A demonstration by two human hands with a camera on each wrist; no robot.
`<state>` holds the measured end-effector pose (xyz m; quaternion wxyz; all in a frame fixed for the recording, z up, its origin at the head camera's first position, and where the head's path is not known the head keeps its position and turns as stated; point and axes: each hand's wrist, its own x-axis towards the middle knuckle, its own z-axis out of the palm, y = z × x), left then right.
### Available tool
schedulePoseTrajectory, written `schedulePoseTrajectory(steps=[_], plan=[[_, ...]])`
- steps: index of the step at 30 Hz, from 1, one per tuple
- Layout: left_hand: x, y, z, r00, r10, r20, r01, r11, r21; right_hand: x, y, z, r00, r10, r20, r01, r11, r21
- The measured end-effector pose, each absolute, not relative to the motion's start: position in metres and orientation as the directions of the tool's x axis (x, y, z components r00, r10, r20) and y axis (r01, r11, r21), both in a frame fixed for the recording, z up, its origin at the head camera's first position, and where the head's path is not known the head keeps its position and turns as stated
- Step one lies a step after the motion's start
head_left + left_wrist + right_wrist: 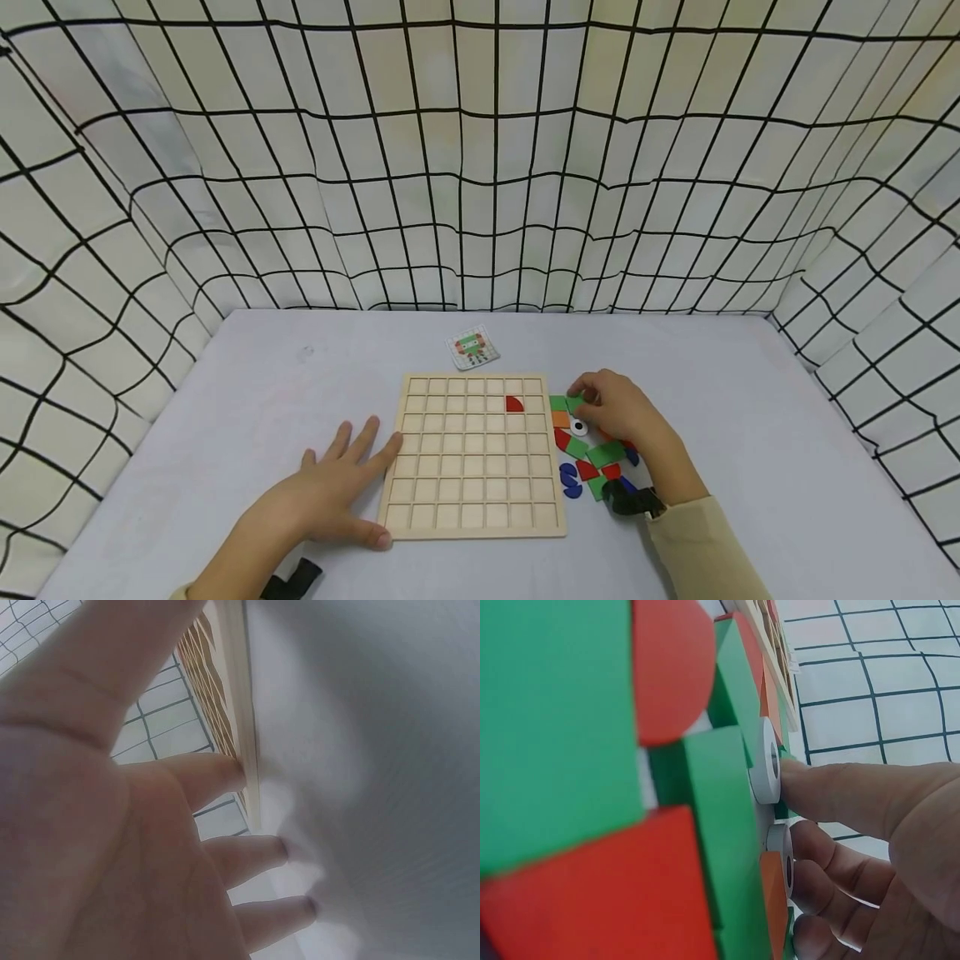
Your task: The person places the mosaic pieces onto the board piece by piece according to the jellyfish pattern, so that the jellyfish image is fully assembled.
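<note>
A square wooden grid board (pixel 480 532) lies flat on the table, one red quarter-round piece (pixel 513 404) in a cell at its upper right. Along the board's left edge my left hand (pixel 330 492) is spread, thumb and index finger at the frame. At the upper right of the board my right hand (pixel 618 408) pinches a green piece (pixel 574 403) between thumb and index finger. In the right wrist view the thumb (pixel 840 795) partly hides that piece, close by a white eye disc (pixel 765 769), and the other fingers are curled.
Green, red, orange and blue pieces, among them a green rectangle (pixel 606 454) and blue half-rounds (pixel 570 482), lie beside the board under the right hand. A small pattern card (pixel 472 347) lies behind the board. White walls with black grid lines (pixel 480 167) enclose the table (pixel 337 358).
</note>
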<state>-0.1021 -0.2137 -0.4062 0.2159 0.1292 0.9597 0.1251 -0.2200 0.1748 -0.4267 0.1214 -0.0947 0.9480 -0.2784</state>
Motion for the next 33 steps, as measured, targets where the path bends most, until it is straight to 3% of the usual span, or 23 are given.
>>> schedulePoseTrajectory(steps=[33], plan=[[-0.1035,-0.213,-0.407,-0.874,0.31,-0.374,0.198,0.93,0.308,-0.2169,0.1733,-0.4208,-0.963,-0.267,-0.021,-0.16,0.635,-0.756]])
